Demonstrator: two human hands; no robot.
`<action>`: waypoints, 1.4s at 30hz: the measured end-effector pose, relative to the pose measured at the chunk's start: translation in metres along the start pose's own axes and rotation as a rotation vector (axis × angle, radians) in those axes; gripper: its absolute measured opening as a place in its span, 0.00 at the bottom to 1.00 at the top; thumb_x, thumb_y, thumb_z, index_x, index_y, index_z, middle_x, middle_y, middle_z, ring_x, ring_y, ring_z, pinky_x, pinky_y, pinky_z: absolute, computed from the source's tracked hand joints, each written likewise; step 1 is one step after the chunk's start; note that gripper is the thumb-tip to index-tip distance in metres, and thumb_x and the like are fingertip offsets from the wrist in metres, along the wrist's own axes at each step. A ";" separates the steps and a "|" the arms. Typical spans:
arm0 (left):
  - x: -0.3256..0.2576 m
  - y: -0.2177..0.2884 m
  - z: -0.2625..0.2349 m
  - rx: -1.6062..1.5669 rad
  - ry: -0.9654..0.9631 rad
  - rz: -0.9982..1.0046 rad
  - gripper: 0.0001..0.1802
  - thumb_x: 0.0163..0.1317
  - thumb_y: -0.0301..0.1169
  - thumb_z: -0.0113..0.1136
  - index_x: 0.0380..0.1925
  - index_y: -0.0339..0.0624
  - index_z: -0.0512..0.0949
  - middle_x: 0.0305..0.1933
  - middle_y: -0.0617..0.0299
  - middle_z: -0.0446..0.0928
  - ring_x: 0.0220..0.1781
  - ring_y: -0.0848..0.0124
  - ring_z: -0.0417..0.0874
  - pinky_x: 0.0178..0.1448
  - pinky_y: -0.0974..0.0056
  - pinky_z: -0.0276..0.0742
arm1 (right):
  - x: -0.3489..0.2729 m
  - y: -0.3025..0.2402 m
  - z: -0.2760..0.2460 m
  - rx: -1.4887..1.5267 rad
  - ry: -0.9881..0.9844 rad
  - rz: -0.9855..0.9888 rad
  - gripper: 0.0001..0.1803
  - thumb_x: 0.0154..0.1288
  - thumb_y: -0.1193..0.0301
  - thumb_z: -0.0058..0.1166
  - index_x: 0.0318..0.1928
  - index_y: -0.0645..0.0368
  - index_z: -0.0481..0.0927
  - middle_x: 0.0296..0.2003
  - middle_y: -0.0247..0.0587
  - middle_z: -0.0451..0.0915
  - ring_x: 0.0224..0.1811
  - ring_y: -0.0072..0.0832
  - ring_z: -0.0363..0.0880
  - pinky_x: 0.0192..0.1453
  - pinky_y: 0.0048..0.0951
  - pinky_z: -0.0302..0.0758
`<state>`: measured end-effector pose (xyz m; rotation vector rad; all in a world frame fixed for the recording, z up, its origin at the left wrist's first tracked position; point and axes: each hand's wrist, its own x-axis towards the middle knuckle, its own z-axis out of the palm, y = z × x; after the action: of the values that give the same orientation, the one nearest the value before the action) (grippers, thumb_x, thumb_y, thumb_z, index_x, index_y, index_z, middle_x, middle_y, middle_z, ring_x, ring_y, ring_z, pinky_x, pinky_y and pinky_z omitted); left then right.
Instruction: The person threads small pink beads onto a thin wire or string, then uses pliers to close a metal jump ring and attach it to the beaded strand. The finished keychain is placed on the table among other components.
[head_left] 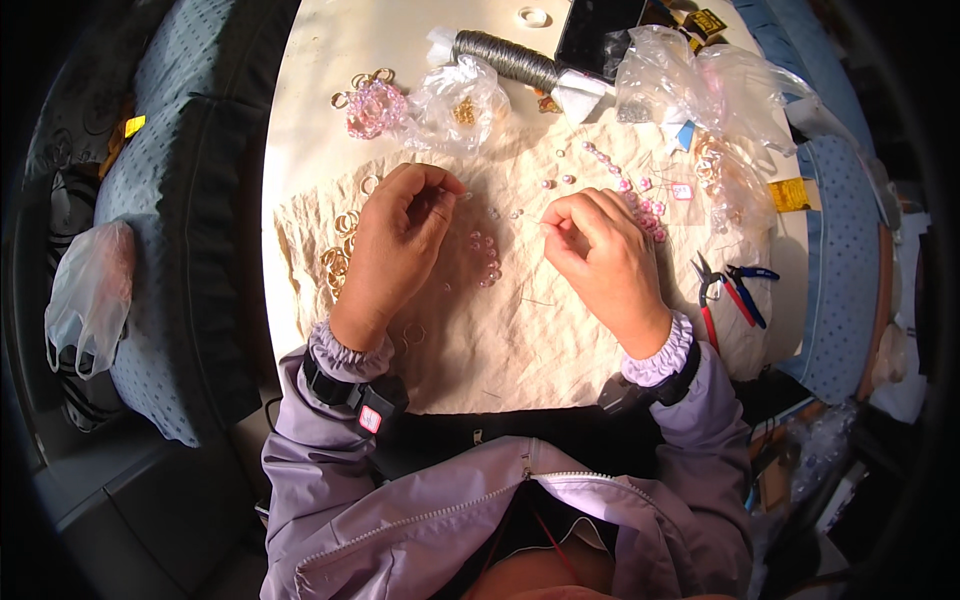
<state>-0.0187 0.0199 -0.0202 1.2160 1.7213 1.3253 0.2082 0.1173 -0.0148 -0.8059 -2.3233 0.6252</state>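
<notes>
- Though a crumpled beige cloth (480, 350) covers its near part, the cream tabletop (315, 110) shows at far left.
- Pink beads (486, 258) lie on the cloth, between the left hand (395, 235) and the right hand (600, 245).
- Each hand's grip is pinched at the fingertips; I cannot tell whether anything tiny is held.
- Gold-coloured rings (336, 262) lie just beside the left hand.
- Blue dotted upholstery (165, 300) flanks the tabletop; a white plastic bag (92, 290) rests against it at left.
</notes>
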 end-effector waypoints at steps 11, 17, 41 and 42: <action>-0.003 0.014 0.004 0.124 -0.152 -0.006 0.10 0.79 0.26 0.64 0.55 0.39 0.89 0.45 0.61 0.78 0.45 0.73 0.81 0.51 0.68 0.77 | 0.001 -0.001 0.002 -0.017 0.004 0.000 0.10 0.64 0.78 0.66 0.39 0.54 0.78 0.35 0.37 0.81 0.41 0.40 0.84 0.47 0.41 0.82; -0.001 0.012 0.010 0.175 -0.115 0.088 0.10 0.73 0.25 0.68 0.51 0.39 0.91 0.39 0.56 0.79 0.40 0.64 0.81 0.46 0.60 0.78 | 0.002 -0.002 0.003 -0.030 -0.001 0.020 0.07 0.66 0.80 0.67 0.40 0.57 0.82 0.36 0.39 0.83 0.41 0.39 0.84 0.48 0.41 0.81; 0.001 0.006 0.021 0.170 -0.129 0.241 0.04 0.63 0.26 0.75 0.37 0.43 0.89 0.33 0.61 0.80 0.39 0.60 0.79 0.50 0.58 0.75 | 0.005 -0.006 0.006 0.081 0.029 -0.168 0.10 0.68 0.71 0.71 0.45 0.53 0.83 0.41 0.33 0.83 0.46 0.36 0.81 0.54 0.39 0.81; 0.000 0.006 0.021 0.149 -0.133 0.209 0.04 0.62 0.26 0.75 0.37 0.43 0.88 0.33 0.61 0.80 0.39 0.60 0.79 0.50 0.58 0.75 | 0.005 -0.005 0.005 0.046 0.042 -0.199 0.09 0.68 0.71 0.70 0.45 0.54 0.83 0.40 0.33 0.83 0.46 0.36 0.81 0.55 0.38 0.81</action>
<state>0.0011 0.0277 -0.0207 1.5687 1.6573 1.2185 0.1997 0.1155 -0.0135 -0.5524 -2.3064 0.5668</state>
